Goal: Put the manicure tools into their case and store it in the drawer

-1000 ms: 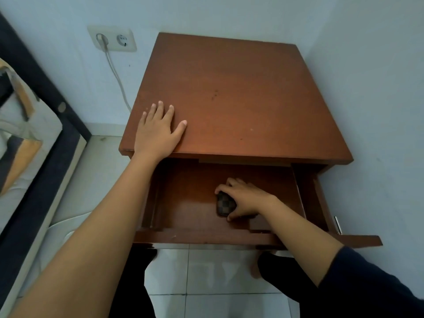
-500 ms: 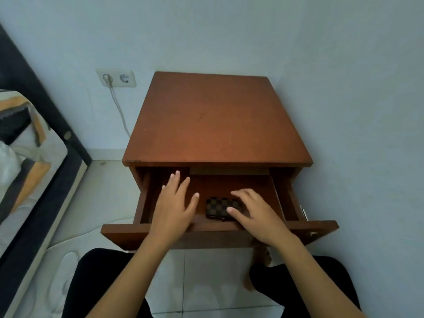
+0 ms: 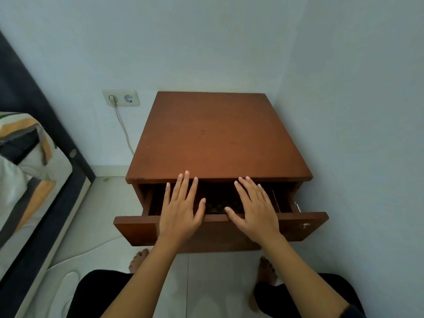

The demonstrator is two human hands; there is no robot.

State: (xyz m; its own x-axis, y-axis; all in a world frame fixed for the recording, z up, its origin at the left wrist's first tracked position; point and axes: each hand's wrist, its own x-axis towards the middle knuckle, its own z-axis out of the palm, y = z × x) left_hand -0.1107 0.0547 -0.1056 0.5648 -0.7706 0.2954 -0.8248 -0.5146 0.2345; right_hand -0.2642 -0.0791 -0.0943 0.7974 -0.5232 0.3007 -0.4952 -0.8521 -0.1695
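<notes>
1. Two flat, empty hands sit on the drawer (image 3: pixel 137 228) front: the left hand (image 3: pixel 181 210), fingers spread, seems placed to push.
2. Between them the checkered case (image 3: pixel 218 203) lies inside the drawer.
3. Right hand (image 3: pixel 254 207) mirrors it, balancing the shove.

Person's body as seen from the head camera: left hand (image 3: pixel 179 212) and right hand (image 3: pixel 257 210) bare, forearms uncovered; dark sleeve edge (image 3: pixel 354 312) at right elbow; black trousers (image 3: pixel 98 292); bare feet (image 3: pixel 137 260).
</notes>
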